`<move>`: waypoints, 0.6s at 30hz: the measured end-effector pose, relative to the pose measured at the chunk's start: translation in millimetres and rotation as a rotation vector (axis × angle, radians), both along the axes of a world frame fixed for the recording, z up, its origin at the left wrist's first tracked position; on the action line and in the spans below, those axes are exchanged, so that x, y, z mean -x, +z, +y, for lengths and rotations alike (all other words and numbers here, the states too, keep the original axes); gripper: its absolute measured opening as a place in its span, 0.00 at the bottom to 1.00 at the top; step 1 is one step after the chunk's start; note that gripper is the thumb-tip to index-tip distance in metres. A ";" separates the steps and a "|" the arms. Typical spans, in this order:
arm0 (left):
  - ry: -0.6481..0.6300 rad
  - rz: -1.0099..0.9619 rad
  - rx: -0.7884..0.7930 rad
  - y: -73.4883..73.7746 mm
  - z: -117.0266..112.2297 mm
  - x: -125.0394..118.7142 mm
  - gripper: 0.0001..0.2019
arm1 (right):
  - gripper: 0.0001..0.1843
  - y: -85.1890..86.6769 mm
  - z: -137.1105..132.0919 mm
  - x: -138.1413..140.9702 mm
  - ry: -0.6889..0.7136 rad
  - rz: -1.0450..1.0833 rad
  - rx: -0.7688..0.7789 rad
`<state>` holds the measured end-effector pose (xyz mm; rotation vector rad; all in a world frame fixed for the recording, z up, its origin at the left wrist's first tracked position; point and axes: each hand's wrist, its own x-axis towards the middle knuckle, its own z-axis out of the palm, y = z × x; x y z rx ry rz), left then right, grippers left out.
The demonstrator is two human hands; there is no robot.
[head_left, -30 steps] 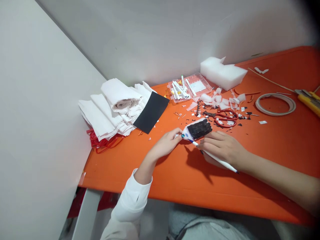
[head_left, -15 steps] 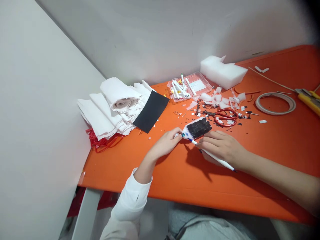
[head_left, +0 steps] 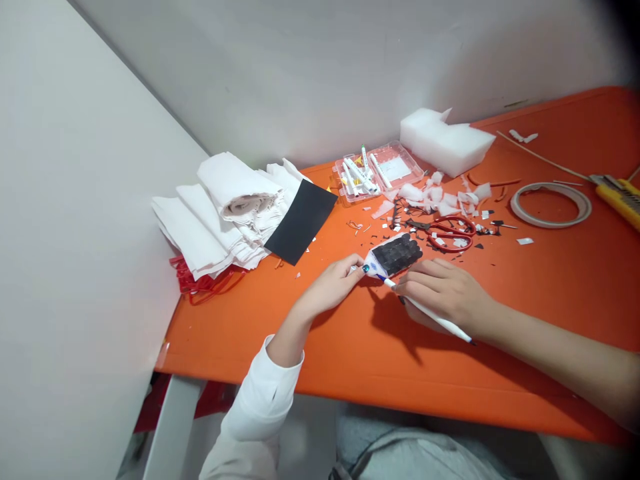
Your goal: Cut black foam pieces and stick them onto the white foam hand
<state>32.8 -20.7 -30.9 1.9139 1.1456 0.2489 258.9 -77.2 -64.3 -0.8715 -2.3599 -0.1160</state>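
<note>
My left hand [head_left: 343, 280] pinches the near left end of a small white piece with overlapping black strips [head_left: 397, 254], keeping it just above the orange table. Blue marks show on its white end, beside my thumb. In my right hand [head_left: 443, 293] is a white marker [head_left: 436, 315], held like a pen, its blue tip touching or very near the white end. Red-handled scissors [head_left: 453, 233] lie just beyond the piece, among black and white scraps.
Folded white cloth or paper [head_left: 225, 213] and a black sheet [head_left: 301, 222] lie left. Behind are an opened clear case [head_left: 400, 160] with several markers and a white foam block [head_left: 445, 143]. A tape roll [head_left: 551, 205] and yellow cutter [head_left: 617, 200] lie right.
Hardly anything differs. The marker tip has shifted very slightly at the white end, while both hands keep their grip.
</note>
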 end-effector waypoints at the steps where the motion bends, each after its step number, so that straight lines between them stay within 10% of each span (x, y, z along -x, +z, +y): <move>1: 0.001 -0.005 0.003 -0.1 -0.1 0.0 0.14 | 0.07 -0.2 0.0 -0.2 0.012 -0.006 -0.001; 18: 0.016 -0.058 0.043 -8.3 2.8 1.2 0.11 | 0.06 3.8 -1.3 0.3 0.062 0.011 -0.020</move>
